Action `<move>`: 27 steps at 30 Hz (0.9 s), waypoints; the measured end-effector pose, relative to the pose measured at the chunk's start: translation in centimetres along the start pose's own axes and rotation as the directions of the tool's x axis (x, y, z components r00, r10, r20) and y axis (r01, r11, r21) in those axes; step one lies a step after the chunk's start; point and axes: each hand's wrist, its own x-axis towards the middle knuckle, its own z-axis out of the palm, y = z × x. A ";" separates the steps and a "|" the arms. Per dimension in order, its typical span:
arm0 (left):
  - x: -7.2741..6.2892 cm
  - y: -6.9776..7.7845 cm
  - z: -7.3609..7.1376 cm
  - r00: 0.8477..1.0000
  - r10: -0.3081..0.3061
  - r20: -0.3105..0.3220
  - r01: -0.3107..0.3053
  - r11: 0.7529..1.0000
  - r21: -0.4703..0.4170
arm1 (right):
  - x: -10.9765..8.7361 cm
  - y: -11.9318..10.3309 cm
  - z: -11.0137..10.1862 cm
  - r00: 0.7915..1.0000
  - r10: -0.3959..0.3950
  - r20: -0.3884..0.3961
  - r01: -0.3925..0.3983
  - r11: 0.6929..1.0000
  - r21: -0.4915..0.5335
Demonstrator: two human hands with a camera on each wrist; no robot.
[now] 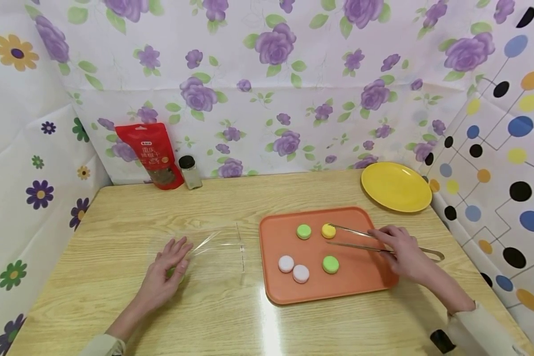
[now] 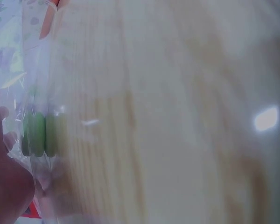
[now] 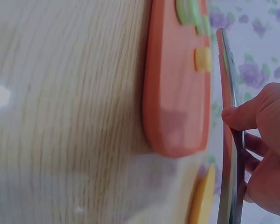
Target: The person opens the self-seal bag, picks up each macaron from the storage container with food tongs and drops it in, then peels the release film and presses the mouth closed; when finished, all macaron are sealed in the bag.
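My left hand (image 1: 163, 274) rests with loosely straight fingers on a clear plastic container (image 1: 218, 254). A green macaron (image 2: 36, 135) shows through the plastic beside that hand in the left wrist view. My right hand (image 1: 405, 254) grips metal tongs (image 3: 233, 140) over the right side of an orange tray (image 1: 273, 235). The tongs' arms are spread, their tips on either side of a yellow macaron (image 1: 328, 231); whether they touch it I cannot tell. Also on the tray are two green macarons (image 1: 304, 232) and two whitish ones (image 1: 300, 273), which sit close together.
A yellow plate (image 1: 396, 188) stands at the back right corner of the wooden table (image 1: 222, 316). At the back left, a red pouch (image 1: 153, 153) and a black-capped jar (image 1: 190, 173) stand near the floral backdrop. Patterned sheets close off both sides.
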 end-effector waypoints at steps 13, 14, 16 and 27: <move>0.0 0.1 0.0 1.000 0.000 0.006 0.000 1.000 0.000 | 0.8 2.6 1.3 0.990 0.095 0.100 -0.097 0.995 0.014; 0.0 0.1 0.0 1.000 0.000 0.007 0.000 1.000 -0.001 | 0.9 2.6 1.5 0.990 0.098 0.105 -0.100 0.995 0.016; 0.0 0.1 -0.1 1.000 0.001 0.009 -0.001 1.000 -0.005 | 1.1 2.7 1.7 0.990 0.092 0.107 -0.094 0.995 0.015; 0.0 0.0 -0.1 0.999 -0.007 0.032 0.007 1.000 -0.005 | 1.8 2.4 2.1 0.989 0.092 0.113 -0.097 0.994 0.039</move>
